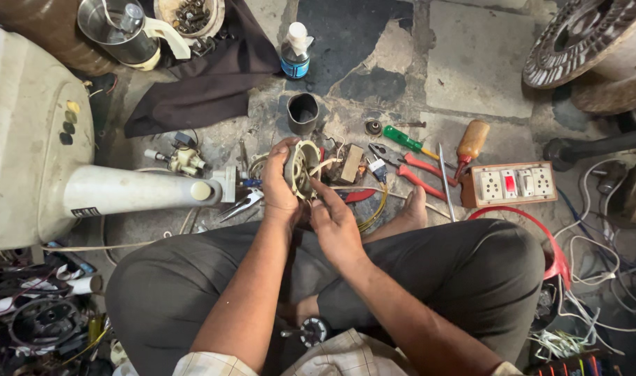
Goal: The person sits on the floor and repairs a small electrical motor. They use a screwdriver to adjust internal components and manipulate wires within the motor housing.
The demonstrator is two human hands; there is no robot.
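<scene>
Motor winding coil (303, 169) held upright in left hand (279, 186); right hand (334, 221) pinches its wires. Beyond hands: empty dark cup (303, 112), capped bottle (295, 52), bowl (190, 15) containing metal parts.

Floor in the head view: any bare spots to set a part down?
Bare stone floor between the bottle and the big spool is free. Smaller gap between the dark cloth and the cup. Crowded around both hands: pliers, screwdrivers, socket board.
</scene>
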